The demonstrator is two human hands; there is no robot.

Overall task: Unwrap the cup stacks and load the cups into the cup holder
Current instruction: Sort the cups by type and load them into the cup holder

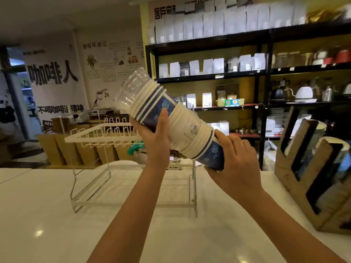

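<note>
2 hands: both hold 1 long cup stack [171, 118] up in the air above the white counter [57, 215], in the middle of the view.
cup stack: paper cups with white rims and blue printed walls, nested, lying tilted; its upper end points up and to the left, its lower end down and to the right.
wrap: clear plastic wrap [131, 88] shows bunched and crinkled at the upper left end of the stack, past the last white rims.
left hand: the left hand [157, 137] grips the stack from below near its middle, thumb up across the blue wall, fingers curled round the underside.
right hand: the right hand [235, 158] grips the lower right end, fingers wrapped over the blue wall of the end cup, palm behind it.
stack and hands: the stack runs between the 2 hands and sticks out well past the left hand toward the upper left.
cup holder: a wooden cup holder [284, 168] with slanted slots stands on the counter at the right edge, near the right hand but apart from it; cups sit in its slots.
wire rack: a white wire rack [106, 133] on thin legs stands on the counter behind and below the stack.
shelves: black shelves [264, 73] with white bags and kettles fill the back wall.
</note>
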